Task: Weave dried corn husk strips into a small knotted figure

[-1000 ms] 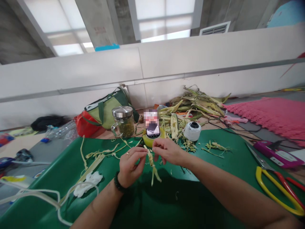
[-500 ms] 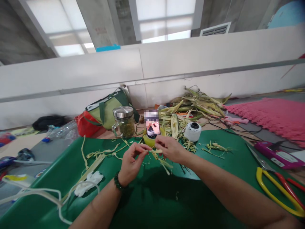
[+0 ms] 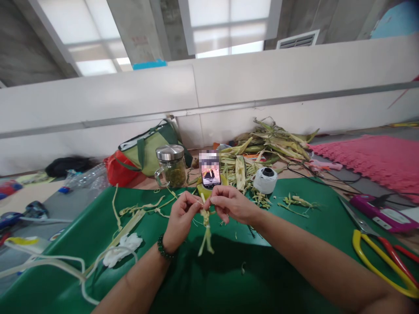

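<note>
A small tied bundle of corn husk strips (image 3: 206,222) hangs between my hands, its loose ends pointing down over the green mat (image 3: 229,279). My left hand (image 3: 181,216), a dark bead bracelet at its wrist, pinches the upper left part of the bundle. From the other side my right hand (image 3: 231,204) pinches the top right of it with thumb and forefinger. What exactly lies between the fingertips is too small to make out. Just behind the hands a phone (image 3: 211,174) leans upright against a yellow-green bowl (image 3: 204,191).
A lidded glass jar (image 3: 173,168) and a white spool (image 3: 265,179) stand behind the mat. Corn husks (image 3: 275,141) are heaped at the back right. Scissors (image 3: 366,253) and a purple glue gun (image 3: 386,213) lie right; husk strips (image 3: 129,224) and a white wad (image 3: 122,250) lie left.
The husk bundle has swung from slanting right to hanging straight down between my hands. My right hand has shifted slightly and turned, its fingers now at the top of the bundle.
</note>
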`<state>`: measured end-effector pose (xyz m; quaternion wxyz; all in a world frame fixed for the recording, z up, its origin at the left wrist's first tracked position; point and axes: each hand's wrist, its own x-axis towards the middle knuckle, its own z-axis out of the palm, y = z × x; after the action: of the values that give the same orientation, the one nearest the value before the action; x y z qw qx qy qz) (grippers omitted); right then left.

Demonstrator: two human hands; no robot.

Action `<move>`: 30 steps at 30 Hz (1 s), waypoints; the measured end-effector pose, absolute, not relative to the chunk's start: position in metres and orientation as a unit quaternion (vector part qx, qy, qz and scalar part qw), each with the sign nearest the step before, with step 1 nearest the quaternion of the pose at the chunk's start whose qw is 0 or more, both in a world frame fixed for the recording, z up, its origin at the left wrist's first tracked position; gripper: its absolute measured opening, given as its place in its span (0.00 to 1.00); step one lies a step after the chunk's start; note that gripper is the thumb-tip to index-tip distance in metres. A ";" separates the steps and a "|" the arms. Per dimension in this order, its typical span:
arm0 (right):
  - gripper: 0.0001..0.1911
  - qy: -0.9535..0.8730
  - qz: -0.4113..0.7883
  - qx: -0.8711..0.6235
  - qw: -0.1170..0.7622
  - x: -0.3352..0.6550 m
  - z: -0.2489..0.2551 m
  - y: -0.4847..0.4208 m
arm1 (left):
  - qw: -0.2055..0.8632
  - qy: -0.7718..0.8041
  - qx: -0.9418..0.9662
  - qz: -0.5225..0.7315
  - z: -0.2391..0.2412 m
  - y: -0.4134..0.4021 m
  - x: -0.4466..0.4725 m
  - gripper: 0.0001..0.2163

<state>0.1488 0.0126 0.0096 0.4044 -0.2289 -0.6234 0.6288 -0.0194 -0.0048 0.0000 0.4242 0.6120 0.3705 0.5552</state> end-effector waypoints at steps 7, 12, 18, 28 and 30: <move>0.11 -0.661 0.612 -0.241 0.360 0.151 0.009 0.016 | 0.471 0.344 0.617 0.528 0.000 -0.011 -0.017 0.13; 0.08 -0.725 0.519 -0.277 0.360 0.152 0.016 0.010 | 0.385 0.365 0.673 0.516 0.001 -0.014 -0.017 0.11; 0.08 -0.785 0.414 -0.310 0.340 0.156 0.020 0.006 | 0.344 0.389 0.700 0.491 0.002 -0.016 -0.021 0.08; 0.09 -0.795 0.381 -0.319 0.346 0.154 0.013 0.012 | 0.351 0.389 0.714 0.463 0.000 -0.014 -0.019 0.08; 0.09 -0.795 0.387 -0.317 0.342 0.154 0.012 0.013 | 0.337 0.399 0.718 0.461 -0.001 -0.014 -0.020 0.08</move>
<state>0.1540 0.0126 0.0120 0.3425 -0.3174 -0.7951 0.3870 -0.0198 -0.0138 -0.0012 0.3367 0.7177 0.3991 0.4608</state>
